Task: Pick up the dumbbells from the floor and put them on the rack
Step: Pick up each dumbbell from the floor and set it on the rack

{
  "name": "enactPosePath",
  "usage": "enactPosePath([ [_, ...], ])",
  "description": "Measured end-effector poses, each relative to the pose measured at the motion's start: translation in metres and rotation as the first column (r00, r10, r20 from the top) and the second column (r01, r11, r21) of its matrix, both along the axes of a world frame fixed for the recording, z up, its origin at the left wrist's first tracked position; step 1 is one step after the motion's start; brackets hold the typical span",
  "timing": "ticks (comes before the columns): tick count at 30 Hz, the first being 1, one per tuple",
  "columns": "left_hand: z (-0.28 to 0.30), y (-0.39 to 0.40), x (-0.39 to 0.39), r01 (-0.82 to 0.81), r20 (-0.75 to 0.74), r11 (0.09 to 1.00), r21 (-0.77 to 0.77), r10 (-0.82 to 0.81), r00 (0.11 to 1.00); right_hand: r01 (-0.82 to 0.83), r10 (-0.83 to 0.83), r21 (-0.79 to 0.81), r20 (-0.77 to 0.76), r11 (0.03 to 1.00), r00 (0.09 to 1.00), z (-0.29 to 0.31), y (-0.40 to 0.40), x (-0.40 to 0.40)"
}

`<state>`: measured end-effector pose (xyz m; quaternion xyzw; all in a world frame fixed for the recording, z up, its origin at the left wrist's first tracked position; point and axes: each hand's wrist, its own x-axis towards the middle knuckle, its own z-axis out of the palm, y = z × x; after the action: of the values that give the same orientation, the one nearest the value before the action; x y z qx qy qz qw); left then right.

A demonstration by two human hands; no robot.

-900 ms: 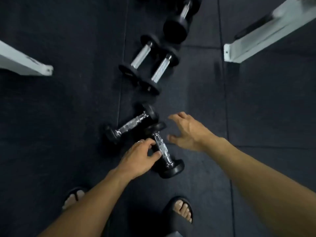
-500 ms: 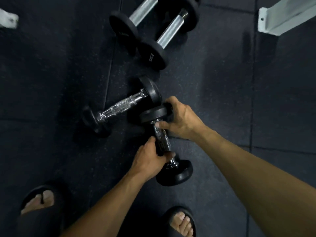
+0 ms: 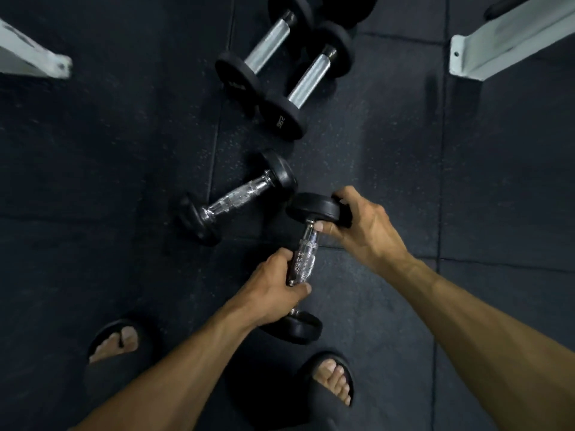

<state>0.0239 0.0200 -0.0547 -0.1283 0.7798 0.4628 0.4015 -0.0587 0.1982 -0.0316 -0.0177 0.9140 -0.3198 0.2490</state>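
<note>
The dumbbell (image 3: 303, 262) lay between both hands, its long axis running nearly straight away from the person, near head (image 3: 294, 329) by the feet and far head (image 3: 317, 208) ahead. The left hand (image 3: 273, 293) was curled round the knurled handle from the left. The right hand (image 3: 364, 225) gripped the far head from the right, thumb against the handle's upper end. Whether the dumbbell was clear of the floor (image 3: 389, 169) could not be told.

A second dumbbell (image 3: 238, 197) lay just left of the far head, angled up to the right, its nearer head close to touching the held one. Two larger dumbbells (image 3: 283, 66) lay further ahead, side by side. White frame members stood at upper right (image 3: 510, 42) and upper left (image 3: 28, 57); whether they belonged to the rack could not be confirmed. In my judgement a straight lift would clear the neighbour; both sandalled feet (image 3: 331, 381) stood close under the near head.
</note>
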Motion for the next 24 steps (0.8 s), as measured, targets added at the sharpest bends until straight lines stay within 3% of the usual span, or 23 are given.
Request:
enactPosePath([
  [6,0.123,-0.045,-0.015,0.022,-0.022,0.999,0.027,-0.021,1.000,-0.033,0.033,-0.005,-0.057,0.999,0.998,0.124,-0.039,-0.015],
  [13,0.312,-0.121,-0.045,-0.039,-0.180,0.999,-0.014,0.036,0.983,-0.104,0.088,-0.064,-0.209,0.993,0.974,0.316,-0.114,-0.052],
  [24,0.562,-0.270,-0.049,-0.270,-0.434,0.962,-0.031,0.231,0.871,-0.342,0.276,-0.079,-0.433,0.937,0.858,0.577,-0.289,-0.087],
])
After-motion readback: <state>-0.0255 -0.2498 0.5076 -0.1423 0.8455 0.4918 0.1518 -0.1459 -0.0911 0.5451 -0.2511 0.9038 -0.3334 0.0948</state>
